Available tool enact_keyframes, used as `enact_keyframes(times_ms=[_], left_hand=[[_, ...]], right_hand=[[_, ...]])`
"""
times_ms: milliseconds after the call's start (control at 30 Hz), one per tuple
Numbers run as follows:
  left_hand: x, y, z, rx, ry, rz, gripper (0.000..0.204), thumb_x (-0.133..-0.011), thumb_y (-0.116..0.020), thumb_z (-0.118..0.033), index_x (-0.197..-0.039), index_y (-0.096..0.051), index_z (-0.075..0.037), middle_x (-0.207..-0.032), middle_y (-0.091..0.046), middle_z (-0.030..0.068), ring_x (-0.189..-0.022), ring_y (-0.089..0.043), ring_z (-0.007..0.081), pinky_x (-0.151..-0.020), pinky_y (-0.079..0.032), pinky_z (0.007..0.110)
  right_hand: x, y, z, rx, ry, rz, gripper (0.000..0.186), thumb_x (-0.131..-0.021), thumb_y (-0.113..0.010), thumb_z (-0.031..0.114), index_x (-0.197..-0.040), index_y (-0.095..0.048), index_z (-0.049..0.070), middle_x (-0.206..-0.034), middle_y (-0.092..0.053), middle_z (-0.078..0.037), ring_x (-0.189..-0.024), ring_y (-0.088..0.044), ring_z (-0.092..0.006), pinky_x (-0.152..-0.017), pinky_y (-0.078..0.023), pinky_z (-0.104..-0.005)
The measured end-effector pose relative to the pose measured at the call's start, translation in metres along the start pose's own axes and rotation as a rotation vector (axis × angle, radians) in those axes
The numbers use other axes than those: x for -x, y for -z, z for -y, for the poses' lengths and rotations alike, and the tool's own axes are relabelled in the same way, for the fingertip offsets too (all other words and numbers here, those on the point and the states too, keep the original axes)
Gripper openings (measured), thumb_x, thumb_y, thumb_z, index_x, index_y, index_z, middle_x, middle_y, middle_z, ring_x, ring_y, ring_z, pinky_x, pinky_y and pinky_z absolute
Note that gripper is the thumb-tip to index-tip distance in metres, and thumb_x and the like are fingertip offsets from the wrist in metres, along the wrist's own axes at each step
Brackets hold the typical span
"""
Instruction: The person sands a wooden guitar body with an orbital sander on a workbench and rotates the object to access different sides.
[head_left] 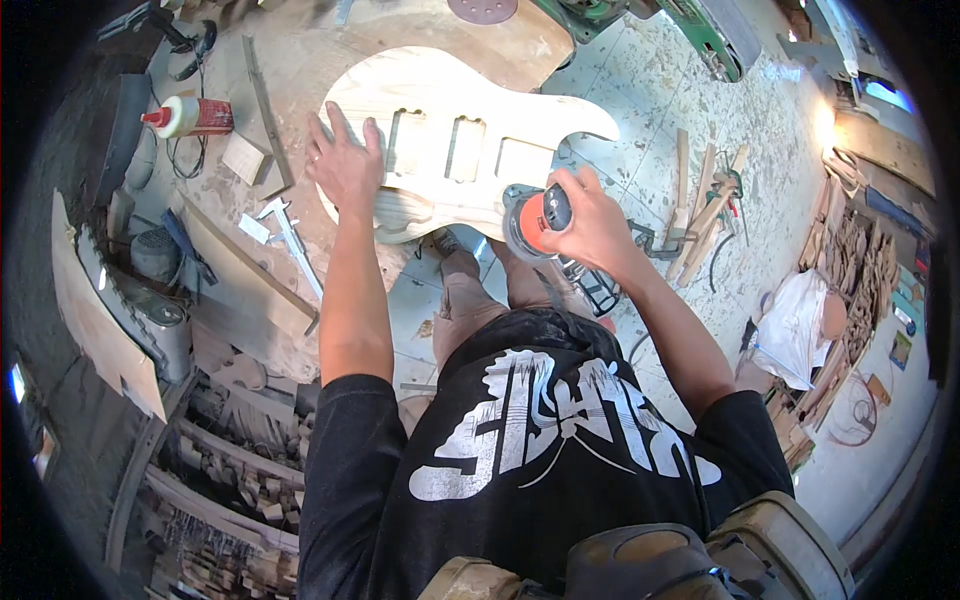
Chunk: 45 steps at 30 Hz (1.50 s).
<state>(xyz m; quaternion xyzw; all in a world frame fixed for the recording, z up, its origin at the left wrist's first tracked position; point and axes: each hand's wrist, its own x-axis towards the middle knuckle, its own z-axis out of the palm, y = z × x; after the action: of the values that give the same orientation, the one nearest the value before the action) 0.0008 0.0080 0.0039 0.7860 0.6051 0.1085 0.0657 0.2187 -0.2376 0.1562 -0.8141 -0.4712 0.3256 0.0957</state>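
Observation:
A pale wooden guitar body point(510, 135) with routed cavities lies on the workbench point(270, 310). My left hand point(343, 158) rests on its left part, fingers spread over the wood. My right hand point(588, 218) grips an orange and black power sander point(532, 228) at the body's lower right edge; the sander's underside is hidden from this view. A metal caliper point(290, 240) lies left of my left forearm, near a white glue bottle with a red cap point(186, 117) and a small wooden block point(243, 160).
Green machines point(715, 45) stand at the top. Wood strips with clamps point(705, 215) lie on the speckled floor point(630, 120) to the right. Stacked offcuts point(850, 280) and a white bag point(790, 335) line the right side. Shelves of wood pieces point(240, 470) are at the lower left.

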Motion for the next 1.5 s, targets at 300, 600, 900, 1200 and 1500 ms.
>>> enact_keyframes(times_ms=[300, 600, 900, 1200, 1500], left_hand=[[-0.001, -0.001, 0.000, -0.021, -0.007, -0.018, 0.074, -0.100, -0.051, -0.058, -0.160, -0.045, -0.015, -0.165, -0.038, 0.0202, -0.144, -0.043, 0.0402, -0.113, -0.037, 0.056], [-0.001, 0.000, 0.000, -0.018, -0.016, -0.019, 0.073, -0.101, -0.052, -0.056, -0.160, -0.044, -0.015, -0.165, -0.037, 0.0201, -0.141, -0.046, 0.0444, -0.113, -0.038, 0.058], [0.000, -0.001, 0.000, -0.009, -0.022, -0.013, 0.073, -0.101, -0.051, -0.056, -0.161, -0.043, -0.015, -0.166, -0.036, 0.0213, -0.143, -0.044, 0.0449, -0.113, -0.037, 0.059], [0.000, -0.001, -0.001, -0.006, -0.022, -0.019, 0.072, -0.101, -0.052, -0.056, -0.160, -0.044, -0.016, -0.165, -0.037, 0.0211, -0.143, -0.044, 0.0451, -0.112, -0.038, 0.060], [-0.001, -0.002, 0.000, -0.028, -0.022, -0.027, 0.073, -0.099, -0.053, -0.056, -0.159, -0.046, -0.015, -0.165, -0.038, 0.0205, -0.143, -0.045, 0.0421, -0.111, -0.039, 0.057]], right_hand=[[0.003, -0.006, 0.001, -0.072, -0.024, -0.077, 0.060, -0.070, -0.080, 0.019, -0.124, -0.055, 0.015, -0.112, -0.054, -0.017, -0.097, -0.067, -0.0447, -0.083, -0.055, -0.0504], [0.004, -0.007, 0.006, -0.099, -0.060, -0.097, 0.056, -0.072, -0.079, 0.018, -0.122, -0.055, 0.015, -0.110, -0.054, -0.017, -0.094, -0.067, -0.0443, -0.081, -0.056, -0.0504], [0.001, -0.005, 0.005, -0.077, -0.074, -0.084, 0.055, -0.071, -0.079, 0.020, -0.121, -0.056, 0.015, -0.111, -0.054, -0.017, -0.092, -0.067, -0.0446, -0.080, -0.056, -0.0514], [-0.001, -0.007, 0.004, -0.080, -0.053, -0.103, 0.056, -0.071, -0.079, 0.020, -0.121, -0.055, 0.016, -0.110, -0.054, -0.017, -0.091, -0.067, -0.0458, -0.079, -0.056, -0.0524], [0.001, -0.007, 0.008, -0.094, -0.068, -0.094, 0.058, -0.071, -0.079, 0.022, -0.123, -0.055, 0.017, -0.110, -0.054, -0.017, -0.090, -0.068, -0.0466, -0.080, -0.056, -0.0537]])
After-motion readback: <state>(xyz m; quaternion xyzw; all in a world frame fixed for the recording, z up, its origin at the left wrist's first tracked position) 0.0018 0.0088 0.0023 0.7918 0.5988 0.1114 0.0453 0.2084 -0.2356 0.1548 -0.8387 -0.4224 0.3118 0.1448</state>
